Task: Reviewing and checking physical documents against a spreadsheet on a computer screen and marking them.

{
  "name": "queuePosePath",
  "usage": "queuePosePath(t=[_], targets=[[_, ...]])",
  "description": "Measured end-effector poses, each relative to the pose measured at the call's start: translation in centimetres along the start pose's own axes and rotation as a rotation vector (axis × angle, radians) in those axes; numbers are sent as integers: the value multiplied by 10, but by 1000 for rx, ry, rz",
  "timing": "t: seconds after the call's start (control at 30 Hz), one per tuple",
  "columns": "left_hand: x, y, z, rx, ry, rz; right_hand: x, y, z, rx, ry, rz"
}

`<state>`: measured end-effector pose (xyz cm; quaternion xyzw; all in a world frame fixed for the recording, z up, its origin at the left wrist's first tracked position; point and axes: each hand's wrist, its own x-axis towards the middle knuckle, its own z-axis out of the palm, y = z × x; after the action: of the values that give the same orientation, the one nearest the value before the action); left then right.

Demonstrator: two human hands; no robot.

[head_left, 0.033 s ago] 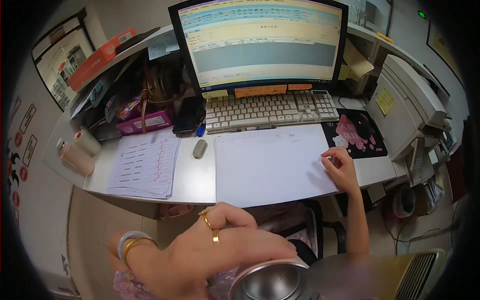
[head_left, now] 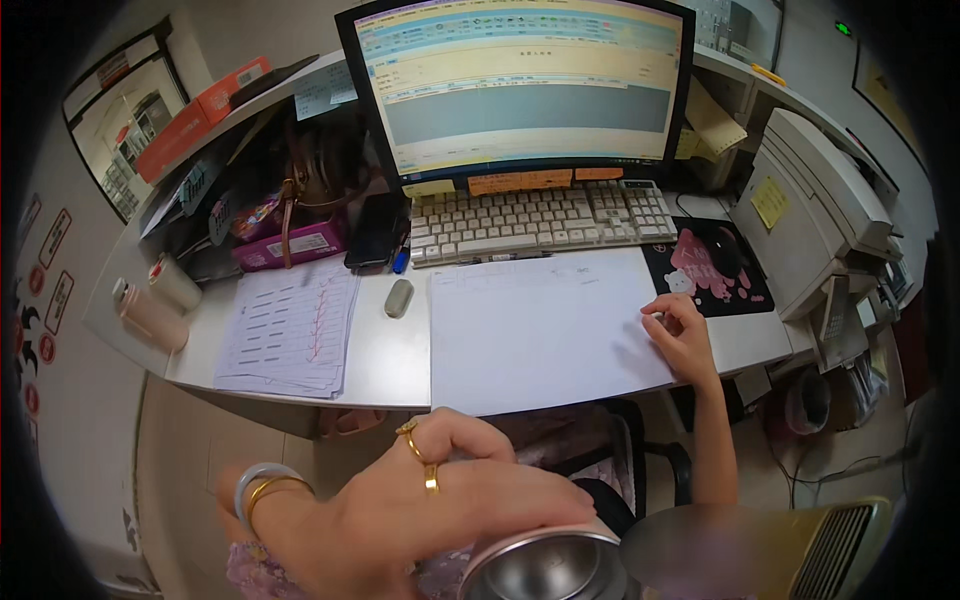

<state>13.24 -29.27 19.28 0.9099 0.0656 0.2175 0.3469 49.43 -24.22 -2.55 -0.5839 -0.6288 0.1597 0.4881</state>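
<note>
My left hand [head_left: 420, 505] is raised close at the lower edge, with gold rings on its fingers and bangles at the wrist. Its fingers are wrapped round a pinkish cup [head_left: 545, 570] with a shiny steel inside, cut off by the picture's lower edge. No contents can be made out in the cup. On the right edge of a large white paper sheet [head_left: 540, 340] rests my right hand [head_left: 683, 335], fingers loosely curled and a little apart, with nothing visible in them. The mouse [head_left: 722, 250] lies on a dark mouse pad beyond it.
Behind the sheet stand a white keyboard [head_left: 540, 220] and a lit monitor [head_left: 530, 100]. Papers [head_left: 285, 330], a grey eraser-like block [head_left: 399, 298], a dark phone [head_left: 377, 230] and two bottles [head_left: 152, 315] occupy the left. A printer [head_left: 815, 200] stands right; a chair [head_left: 640, 450] is below.
The cup's steel opening sits slightly differently in view, with its rim tilted a little. Both hands stay almost where they were.
</note>
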Motion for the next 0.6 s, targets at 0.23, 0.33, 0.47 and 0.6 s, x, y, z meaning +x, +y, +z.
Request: queuePosePath(t=[0.23, 0.33, 0.47, 0.6], targets=[[4, 6, 0, 105, 27, 125, 2, -2, 0, -41, -16, -20], [4, 7, -3, 97, 14, 131, 2, -3, 1, -34, -14, -8], [2, 9, -6, 108, -19, 118, 1, -4, 2, -27, -12, 8], [1, 10, -5, 106, 5, 128, 1, -5, 1, -45, -24, -5]])
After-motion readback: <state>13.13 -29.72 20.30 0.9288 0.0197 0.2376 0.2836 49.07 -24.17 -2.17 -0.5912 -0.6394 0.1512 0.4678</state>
